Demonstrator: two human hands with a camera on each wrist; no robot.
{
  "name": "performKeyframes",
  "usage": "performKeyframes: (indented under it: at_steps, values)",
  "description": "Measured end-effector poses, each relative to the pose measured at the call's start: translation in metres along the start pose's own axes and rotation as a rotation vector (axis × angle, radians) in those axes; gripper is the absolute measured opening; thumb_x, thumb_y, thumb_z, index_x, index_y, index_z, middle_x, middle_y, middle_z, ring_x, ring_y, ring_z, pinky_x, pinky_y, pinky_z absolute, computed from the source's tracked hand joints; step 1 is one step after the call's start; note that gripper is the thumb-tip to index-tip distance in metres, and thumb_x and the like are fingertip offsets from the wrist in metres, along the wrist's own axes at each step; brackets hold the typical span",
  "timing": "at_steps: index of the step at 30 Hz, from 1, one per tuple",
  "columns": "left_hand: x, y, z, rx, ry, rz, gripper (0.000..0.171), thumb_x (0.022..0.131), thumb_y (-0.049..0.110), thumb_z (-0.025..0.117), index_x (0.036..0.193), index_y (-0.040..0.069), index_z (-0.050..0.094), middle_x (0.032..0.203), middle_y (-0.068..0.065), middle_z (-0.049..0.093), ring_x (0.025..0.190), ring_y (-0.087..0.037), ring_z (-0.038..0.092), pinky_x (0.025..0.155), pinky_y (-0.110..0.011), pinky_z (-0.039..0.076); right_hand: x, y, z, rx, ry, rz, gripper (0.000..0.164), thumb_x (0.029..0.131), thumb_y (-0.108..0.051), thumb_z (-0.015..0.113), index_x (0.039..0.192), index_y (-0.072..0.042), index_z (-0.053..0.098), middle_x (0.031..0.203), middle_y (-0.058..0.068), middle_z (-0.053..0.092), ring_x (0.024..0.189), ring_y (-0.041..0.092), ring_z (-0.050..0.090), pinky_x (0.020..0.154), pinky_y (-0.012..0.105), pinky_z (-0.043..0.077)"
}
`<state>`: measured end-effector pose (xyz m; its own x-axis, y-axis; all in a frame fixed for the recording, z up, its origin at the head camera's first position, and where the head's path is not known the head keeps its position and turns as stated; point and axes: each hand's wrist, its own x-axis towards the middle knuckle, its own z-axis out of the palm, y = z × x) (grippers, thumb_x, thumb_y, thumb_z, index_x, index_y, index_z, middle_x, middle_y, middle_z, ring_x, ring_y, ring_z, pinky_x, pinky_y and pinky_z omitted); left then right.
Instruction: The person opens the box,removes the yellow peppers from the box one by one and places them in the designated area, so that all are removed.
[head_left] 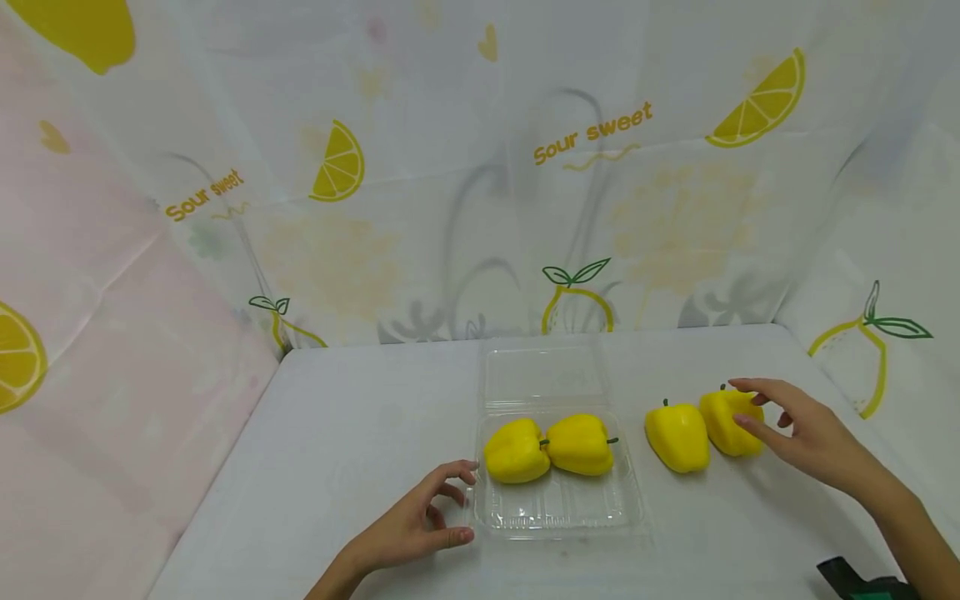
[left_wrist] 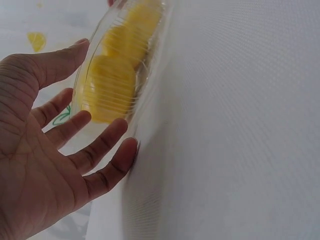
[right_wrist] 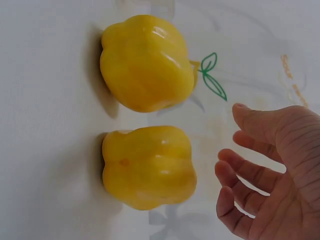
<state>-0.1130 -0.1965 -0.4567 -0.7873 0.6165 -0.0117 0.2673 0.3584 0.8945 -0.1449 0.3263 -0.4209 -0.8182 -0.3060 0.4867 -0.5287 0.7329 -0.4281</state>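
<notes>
The right hand (head_left: 813, 427) has its fingers apart and holds nothing; their curve seems suited to the rightmost pepper (head_left: 723, 423), which lies below and near the fingertips. Beside it stands another loose pepper (head_left: 677, 437). The left hand (head_left: 415, 521), fingers also apart, is at the edge of the clear container (head_left: 561, 518), perhaps for steadying; contact cannot be told. Two peppers (head_left: 516, 452) lie inside.

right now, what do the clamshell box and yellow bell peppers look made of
Clamshell box: probably thin clear plastic, glossy; yellow shows through its ribbed side. Yellow bell peppers: smooth, shiny skin with soft highlights; real vegetable or plastic imitation, I can't tell.
</notes>
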Motion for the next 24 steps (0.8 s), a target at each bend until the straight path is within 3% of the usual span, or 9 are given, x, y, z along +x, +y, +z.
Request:
performKeyframes:
  at_steps: [9,24]
  values:
    - [0.001,0.002,0.001,0.013,-0.013,0.009,0.071,0.089,0.022,0.076,0.147,0.017,0.035,0.134,-0.008,0.047,0.110,-0.027,0.057,0.078,-0.032,0.054,0.004,-0.018,0.013,0.046,0.003,-0.043,0.049,0.080,0.003,0.078,0.125,-0.005,0.061,0.115,-0.004,0.062,0.091,0.004,0.049,0.066,0.017,0.041]
    - [-0.001,0.004,0.003,0.030,-0.008,0.016,0.065,0.089,0.023,0.075,0.143,0.017,0.038,0.136,-0.005,0.048,0.109,-0.023,0.056,0.078,-0.033,0.054,0.013,-0.046,0.027,0.085,-0.063,-0.019,0.049,0.082,-0.008,0.080,0.126,-0.016,0.061,0.112,-0.004,0.064,0.090,0.007,0.049,0.067,0.023,0.043]
